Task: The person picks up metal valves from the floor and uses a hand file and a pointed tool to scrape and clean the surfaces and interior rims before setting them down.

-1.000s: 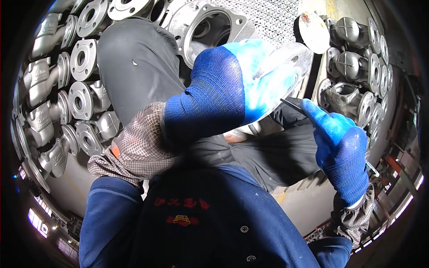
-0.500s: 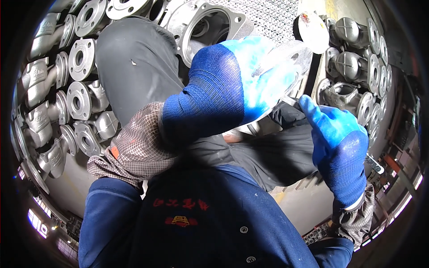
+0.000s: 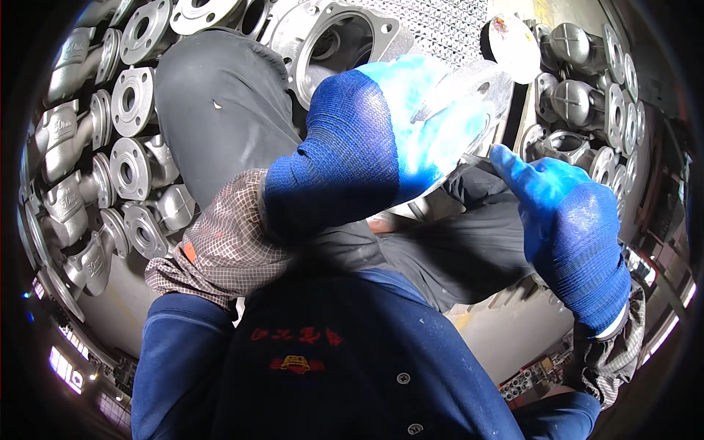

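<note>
My left hand (image 3: 411,117), in a blue coated glove, is closed on a grey flanged metal valve casting (image 3: 493,92) above my lap. Its fingers are washed out by glare, and the glove hides much of the casting. A narrow flat metal tool (image 3: 480,162) juts from my gloved right hand (image 3: 561,202), with the index finger stretched along it. The tool's tip meets the casting's lower right edge, though contact is hard to judge. The remaining fingers curl around the tool, hiding its rear part. A larger flanged casting (image 3: 299,62) lies beyond my left wrist.
Rows of flanged valve castings (image 3: 133,103) stand at the left, and more castings (image 3: 570,99) line the right. A white round disc (image 3: 513,50) sits at the far right of a patterned metal surface (image 3: 447,29). My bent knee (image 3: 220,95) rises between the left rows and the work.
My right hand and forearm have shifted right and slightly down, and the wrist has turned. The tool's tip stays near the casting's edge. My left hand and the casting have barely moved.
</note>
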`<state>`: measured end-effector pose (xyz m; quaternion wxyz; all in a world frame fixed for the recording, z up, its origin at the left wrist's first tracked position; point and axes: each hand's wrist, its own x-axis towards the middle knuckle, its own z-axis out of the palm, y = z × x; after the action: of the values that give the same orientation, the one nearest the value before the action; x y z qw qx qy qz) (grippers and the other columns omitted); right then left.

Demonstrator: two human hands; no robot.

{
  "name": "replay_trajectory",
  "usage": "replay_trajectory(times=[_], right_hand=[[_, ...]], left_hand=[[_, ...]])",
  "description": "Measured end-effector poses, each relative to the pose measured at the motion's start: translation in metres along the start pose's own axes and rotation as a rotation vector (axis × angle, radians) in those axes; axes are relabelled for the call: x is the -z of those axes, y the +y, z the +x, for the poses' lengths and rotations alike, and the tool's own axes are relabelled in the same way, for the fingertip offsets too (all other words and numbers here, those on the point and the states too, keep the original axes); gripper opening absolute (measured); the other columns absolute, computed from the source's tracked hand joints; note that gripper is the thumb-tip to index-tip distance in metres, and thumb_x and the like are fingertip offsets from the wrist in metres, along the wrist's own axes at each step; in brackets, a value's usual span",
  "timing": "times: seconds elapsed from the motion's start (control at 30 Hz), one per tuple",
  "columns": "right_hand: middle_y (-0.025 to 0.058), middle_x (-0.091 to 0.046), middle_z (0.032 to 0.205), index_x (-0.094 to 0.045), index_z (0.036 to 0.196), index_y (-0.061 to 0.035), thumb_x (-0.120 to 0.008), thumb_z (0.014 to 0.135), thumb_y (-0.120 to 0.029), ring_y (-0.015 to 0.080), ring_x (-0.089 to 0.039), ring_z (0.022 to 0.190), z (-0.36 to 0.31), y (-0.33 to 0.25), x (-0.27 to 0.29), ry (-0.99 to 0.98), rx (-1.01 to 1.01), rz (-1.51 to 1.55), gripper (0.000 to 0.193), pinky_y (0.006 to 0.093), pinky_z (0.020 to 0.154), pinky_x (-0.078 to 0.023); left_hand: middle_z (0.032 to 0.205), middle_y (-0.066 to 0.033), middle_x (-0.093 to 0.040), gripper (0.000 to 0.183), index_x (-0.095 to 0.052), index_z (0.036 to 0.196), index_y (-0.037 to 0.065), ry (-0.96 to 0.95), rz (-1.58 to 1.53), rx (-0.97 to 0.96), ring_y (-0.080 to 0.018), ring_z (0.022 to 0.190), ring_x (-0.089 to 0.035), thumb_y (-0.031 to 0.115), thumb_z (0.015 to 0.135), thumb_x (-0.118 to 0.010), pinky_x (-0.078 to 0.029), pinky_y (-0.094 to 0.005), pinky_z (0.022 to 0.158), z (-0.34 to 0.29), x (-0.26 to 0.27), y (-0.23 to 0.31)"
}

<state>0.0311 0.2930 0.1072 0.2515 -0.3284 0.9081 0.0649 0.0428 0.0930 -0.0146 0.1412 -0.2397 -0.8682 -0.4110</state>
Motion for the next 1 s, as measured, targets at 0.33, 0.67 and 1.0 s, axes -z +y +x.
replay_trajectory(times=[0.33, 0.67, 1.0], right_hand=[[0.0043, -0.056, 0.065, -0.056, 0.127, -0.0156, -0.060, 0.086, -0.010, 0.0192, -0.056, 0.053, 0.003, -0.027, 0.005, -0.151, -0.033, -0.353, 0.042, 0.0342, 0.043, -0.043], [0.0085, -0.054, 0.061, -0.061, 0.121, -0.0123, -0.057, 0.078, 0.002, 0.0252, -0.057, 0.057, 0.012, -0.001, 0.006, -0.109, 0.010, 0.088, 0.046, 0.0353, 0.054, -0.048], [0.0081, -0.055, 0.066, -0.061, 0.120, -0.0118, -0.058, 0.075, 0.003, 0.0254, -0.058, 0.062, -0.002, -0.007, 0.012, 0.040, 0.018, -0.114, 0.047, 0.0357, 0.055, -0.048]], left_hand=[[0.093, -0.0107, -0.066, 0.033, -0.070, 0.105, 0.009, 0.015, 0.028, -0.115, -0.0232, 0.078, -0.064, 0.013, 0.073, -0.075, -0.053, -0.0292, 0.067, 0.004, 0.006, 0.004], [0.095, -0.0118, -0.065, 0.032, -0.067, 0.110, 0.005, -0.029, -0.128, 0.009, -0.0222, 0.079, -0.065, 0.015, 0.080, -0.073, -0.053, -0.0293, 0.069, 0.003, 0.010, 0.005], [0.100, -0.0134, -0.066, 0.027, -0.068, 0.109, 0.004, -0.022, -0.113, -0.085, -0.0224, 0.085, -0.066, 0.012, 0.082, -0.069, -0.054, -0.0301, 0.073, 0.007, 0.010, 0.006]])
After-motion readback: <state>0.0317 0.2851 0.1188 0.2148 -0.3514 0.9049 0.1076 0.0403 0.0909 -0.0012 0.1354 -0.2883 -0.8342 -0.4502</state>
